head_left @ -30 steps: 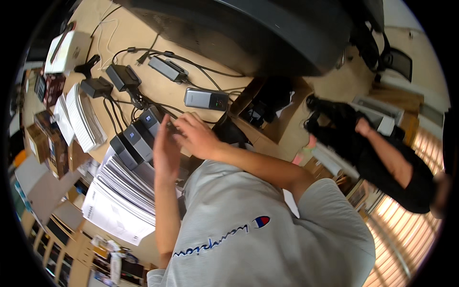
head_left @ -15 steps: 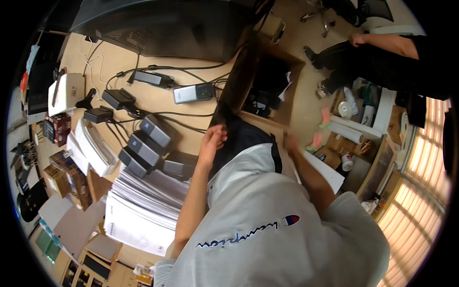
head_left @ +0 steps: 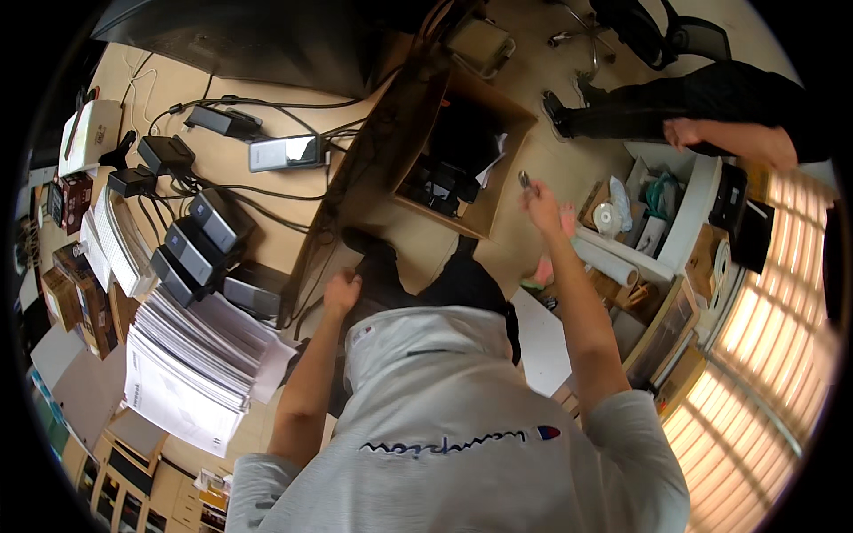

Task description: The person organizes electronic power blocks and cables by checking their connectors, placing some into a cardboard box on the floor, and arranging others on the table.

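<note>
My right hand is raised to the right of the cardboard box. Its fingers are closed on a small, dark, shiny object that pokes out past the fingertips; its kind is too small to tell. Curled into a loose fist, my left hand hangs beside my leg, just off the table's edge, with nothing visible in it. Ahead on the floor stands the open cardboard box with black items and a white paper inside.
The wooden table at left carries black power adapters, cables, a grey-and-black device and paper stacks. At right stand a shelf unit and a white roll. Another person in black is at the far right.
The view has shifted, so the table sits further left. My right hand has swung forward and up, and the small object now shows in it. My left hand has dropped lower, away from the table.
</note>
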{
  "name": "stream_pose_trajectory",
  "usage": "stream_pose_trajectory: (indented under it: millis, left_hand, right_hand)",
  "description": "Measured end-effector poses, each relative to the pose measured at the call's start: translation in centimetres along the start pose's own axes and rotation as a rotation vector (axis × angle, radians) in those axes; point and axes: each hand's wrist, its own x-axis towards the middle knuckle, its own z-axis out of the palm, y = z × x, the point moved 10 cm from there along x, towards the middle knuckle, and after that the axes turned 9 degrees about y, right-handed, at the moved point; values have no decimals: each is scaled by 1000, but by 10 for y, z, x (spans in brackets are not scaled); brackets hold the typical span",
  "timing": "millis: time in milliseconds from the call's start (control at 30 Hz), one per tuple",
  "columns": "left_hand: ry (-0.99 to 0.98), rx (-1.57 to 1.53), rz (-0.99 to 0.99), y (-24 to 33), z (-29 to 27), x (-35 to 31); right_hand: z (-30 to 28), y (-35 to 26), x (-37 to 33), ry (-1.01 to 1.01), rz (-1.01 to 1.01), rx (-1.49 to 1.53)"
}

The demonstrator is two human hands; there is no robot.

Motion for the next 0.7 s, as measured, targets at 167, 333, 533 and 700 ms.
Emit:
stream_pose_trajectory:
  millis: [167, 333, 533, 700]
  left_hand:
    - [-150, 179, -176, 6, 105, -11]
    - [-287, 483, -217, 104, 186, -63]
    - [-350, 659, -158, 162, 248, -94]
    - [-253, 438, -205, 153, 255, -22]
  right_hand:
    - [34, -51, 34, -89, -75, 469]
    - [147, 176, 18, -311, 291, 118]
    - [88, 333, -29, -518, 281, -216]
    - [21, 384, 2, -302, 277, -474]
